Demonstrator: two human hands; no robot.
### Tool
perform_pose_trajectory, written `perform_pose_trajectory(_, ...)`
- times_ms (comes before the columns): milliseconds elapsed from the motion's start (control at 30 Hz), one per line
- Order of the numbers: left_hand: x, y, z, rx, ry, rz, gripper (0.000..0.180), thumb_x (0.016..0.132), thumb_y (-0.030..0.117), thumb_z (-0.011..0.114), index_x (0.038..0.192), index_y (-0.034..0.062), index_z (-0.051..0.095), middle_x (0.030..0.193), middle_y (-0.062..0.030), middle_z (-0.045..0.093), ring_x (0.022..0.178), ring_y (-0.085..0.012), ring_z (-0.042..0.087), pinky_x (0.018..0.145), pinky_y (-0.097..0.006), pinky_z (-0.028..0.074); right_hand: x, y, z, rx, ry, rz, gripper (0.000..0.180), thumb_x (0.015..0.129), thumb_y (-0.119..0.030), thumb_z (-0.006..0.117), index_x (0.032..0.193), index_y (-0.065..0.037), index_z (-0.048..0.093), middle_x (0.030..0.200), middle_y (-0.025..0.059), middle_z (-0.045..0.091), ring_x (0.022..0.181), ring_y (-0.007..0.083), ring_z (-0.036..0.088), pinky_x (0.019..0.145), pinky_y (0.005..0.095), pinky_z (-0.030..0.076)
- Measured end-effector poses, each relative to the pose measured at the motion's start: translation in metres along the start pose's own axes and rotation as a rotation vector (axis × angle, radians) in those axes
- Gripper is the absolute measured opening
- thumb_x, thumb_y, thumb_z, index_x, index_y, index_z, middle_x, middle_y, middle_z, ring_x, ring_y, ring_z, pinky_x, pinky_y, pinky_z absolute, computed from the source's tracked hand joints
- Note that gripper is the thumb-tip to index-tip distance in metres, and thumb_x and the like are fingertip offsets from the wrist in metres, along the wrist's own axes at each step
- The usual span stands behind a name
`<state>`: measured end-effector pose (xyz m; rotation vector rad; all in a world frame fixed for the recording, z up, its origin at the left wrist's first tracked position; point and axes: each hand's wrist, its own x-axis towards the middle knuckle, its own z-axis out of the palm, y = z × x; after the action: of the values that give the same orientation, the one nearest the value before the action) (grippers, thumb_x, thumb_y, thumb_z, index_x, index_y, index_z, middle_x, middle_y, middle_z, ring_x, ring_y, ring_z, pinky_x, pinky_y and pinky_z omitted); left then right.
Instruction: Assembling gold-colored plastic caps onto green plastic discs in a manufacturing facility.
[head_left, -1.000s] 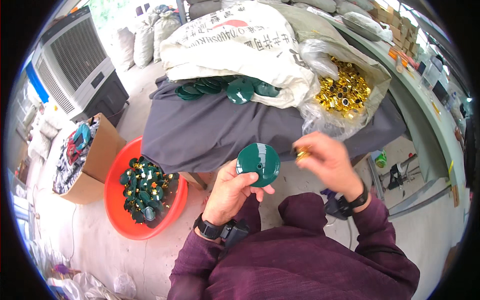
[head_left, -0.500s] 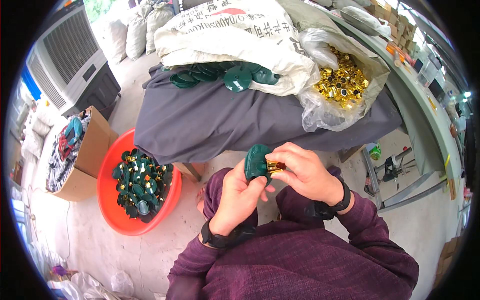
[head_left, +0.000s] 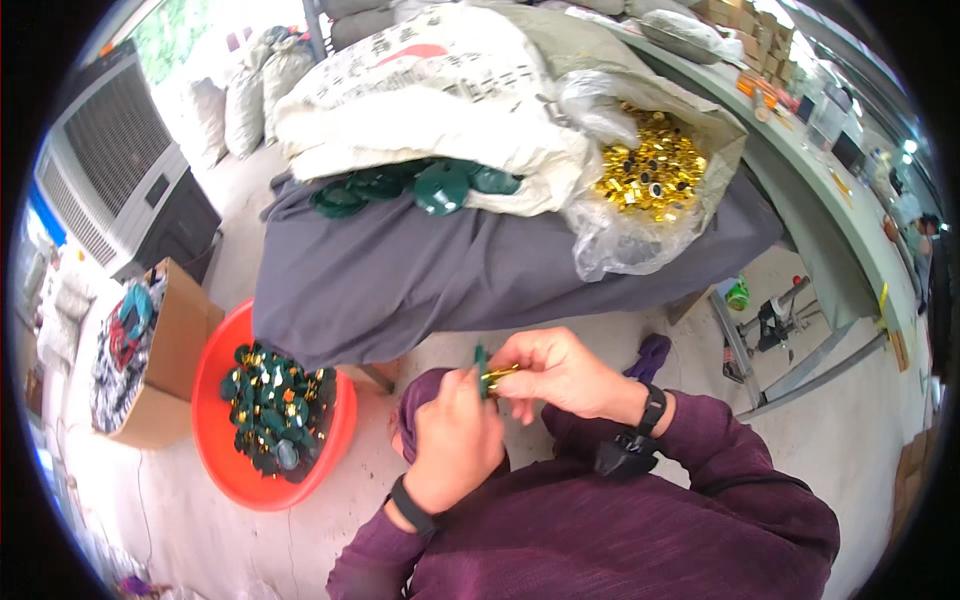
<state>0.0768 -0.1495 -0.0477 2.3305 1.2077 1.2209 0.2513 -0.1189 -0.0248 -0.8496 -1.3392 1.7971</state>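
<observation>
Green disc: held edge-on in front of the near edge of the worktop, which is draped in grey cloth. The fingers of the left hand, slightly blurred, are closed on it. The fingers of the right hand pinch a gold piece against or just beside the disc's right face; whether it is seated cannot be told.

Risks, in my judgement: the gold piece could drop to the floor if the pinch loosens, or sit crooked if the disc tilts. A tug on the cloth could send loose discs over the near edge.

Containers: on the worktop's left half, a white sack has green discs at its mouth; on its right half, a beige bag with clear lining holds gold pieces. On the floor by the worktop's near left corner, a red basin contains green discs with gold parts. Left of the worktop, a cardboard box contains fabric.
</observation>
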Motion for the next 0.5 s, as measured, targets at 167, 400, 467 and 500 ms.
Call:
perform_pose_trajectory(167,-0.002,-0.072,-0.084,-0.081,0.385,-0.324,0.026,0.078,-0.002,0.051,0.103,-0.0011,0.058,0.083,-0.0046,0.062,0.053,-0.0111,0.057,0.045,-0.021,0.042,-0.016,-0.051,-0.037,-0.547,0.299,-0.448,0.027,0.08,0.0,0.066,0.107,-0.001,0.061,0.091,0.003,0.064,0.076,0.0081,0.062,0.07,0.0224,0.05)
perform_pose_trajectory(400,0.041,-0.129,-0.171,0.816,0.347,-0.367,0.052,0.073,0.002,0.054,0.125,0.0012,0.05,0.114,-0.0193,0.059,0.104,-0.0359,0.056,0.09,-0.042,0.044,-0.034,-0.097,-0.172,-1.523,0.875,-0.447,0.021,0.075,-0.009,0.065,0.093,0.002,0.059,0.085,0.0204,0.06,0.074,0.0355,0.061,0.066,0.0406,0.049)
perform_pose_trajectory(467,0.087,-0.111,-0.123,0.443,0.195,-0.255,0.04,0.076,0.003,0.055,0.115,-0.0011,0.058,0.108,-0.0182,0.063,0.096,-0.0281,0.062,0.084,-0.035,0.048,-0.025,-0.089,-0.196,-1.72,0.807,-0.137,0.02,0.073,-0.01,0.064,0.087,0.002,0.056,0.084,0.0227,0.06,0.079,0.0393,0.06,0.07,0.0463,0.048)
perform_pose_trajectory(500,0.108,-0.119,-0.099,0.355,0.118,-0.174,0.037,0.076,0.003,0.056,0.113,-0.0015,0.06,0.103,-0.0175,0.065,0.088,-0.0238,0.065,0.077,-0.033,0.05,-0.021,-0.087,-0.197,-1.688,0.761,-0.113,0.02,0.072,-0.008,0.065,0.084,0.002,0.054,0.082,0.0244,0.059,0.081,0.0401,0.059,0.072,0.047,0.047)
